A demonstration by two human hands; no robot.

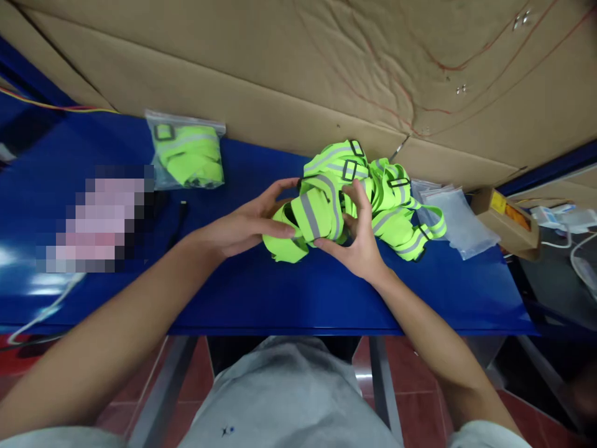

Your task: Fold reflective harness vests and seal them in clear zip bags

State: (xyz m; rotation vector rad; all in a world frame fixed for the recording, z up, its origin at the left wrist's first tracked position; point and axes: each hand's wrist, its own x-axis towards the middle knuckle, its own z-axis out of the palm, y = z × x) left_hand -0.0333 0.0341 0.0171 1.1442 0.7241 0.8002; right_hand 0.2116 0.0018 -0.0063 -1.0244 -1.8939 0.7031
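Observation:
Between my two hands is a bundle of neon-yellow reflective strap (310,218) with a grey stripe, partly folded and looped. My left hand (254,224) grips its left side, thumb in front and fingers behind. On the right side, my right hand (359,239) holds the same bundle with thumb and curled fingers. Just behind and to the right lies a pile of similar reflective straps (394,193) with black buckles, close against the held bundle. Where the bundle ends and the pile begins is hard to make out.
A clear zip bag (186,152) with a folded strap inside lies at the back left of the blue table (289,298). Empty clear bags (466,224) lie right of the pile, beside a small cardboard box (506,221). A cardboard wall (261,81) rises behind. A blurred-out item (100,218) lies left.

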